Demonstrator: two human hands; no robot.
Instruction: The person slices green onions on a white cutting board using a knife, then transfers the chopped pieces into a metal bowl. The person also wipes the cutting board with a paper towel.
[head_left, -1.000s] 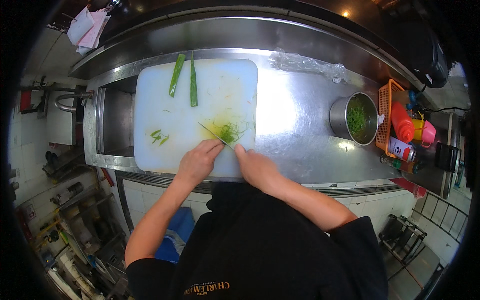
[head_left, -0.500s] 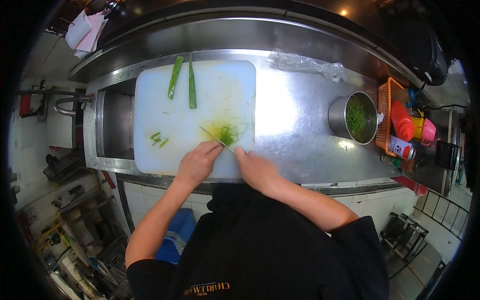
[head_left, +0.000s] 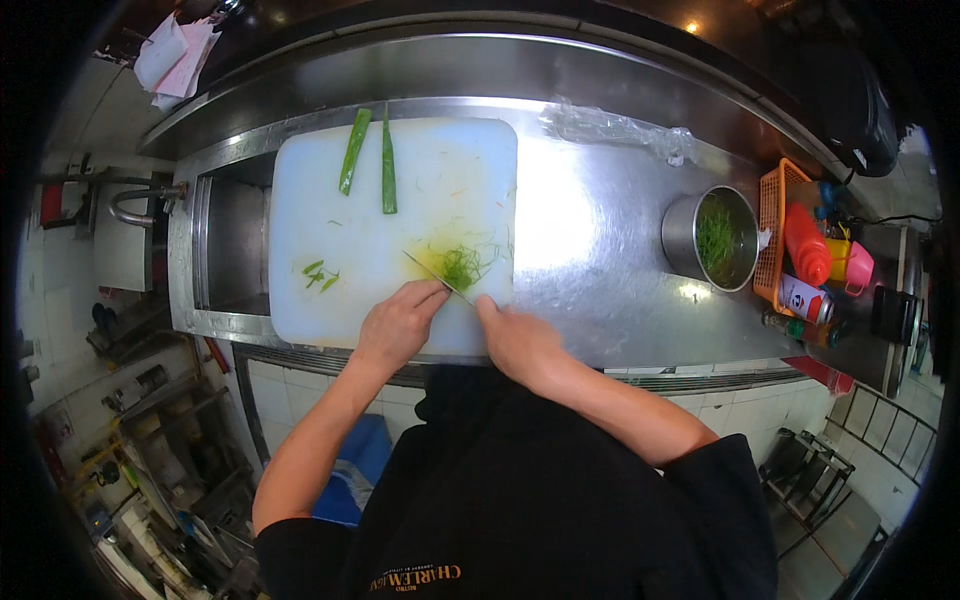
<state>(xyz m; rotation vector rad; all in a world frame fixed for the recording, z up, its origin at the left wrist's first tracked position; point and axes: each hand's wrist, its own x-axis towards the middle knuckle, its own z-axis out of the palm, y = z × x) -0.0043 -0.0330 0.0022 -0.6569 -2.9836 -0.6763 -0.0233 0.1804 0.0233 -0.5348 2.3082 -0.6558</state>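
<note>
Stainless-steel counter [head_left: 590, 320] in a tiled kitchen, white cutting board [head_left: 310, 210] toward its left end. Near the board's lower right corner, knife [head_left: 428, 267] gripped in the right hand [head_left: 525, 345], slanting beside finely shredded greens [head_left: 464, 268]. Left hand [head_left: 400, 320] bunched just beside the knife, any hold impossible to tell. Two green stalk pieces [head_left: 354, 150] at the board's upper edge; metal pot [head_left: 680, 235] near the counter's right end.

On the white board [head_left: 310, 220], near its front edge, the right hand [head_left: 522, 340] is holding a knife [head_left: 428, 269], and the left hand [head_left: 400, 322] is bending its fingers beside the blade. Thin green bits [head_left: 463, 266] are lying on the board's right half. Right of the board, a metal pot [head_left: 682, 237] is holding more greens [head_left: 714, 238].
</note>
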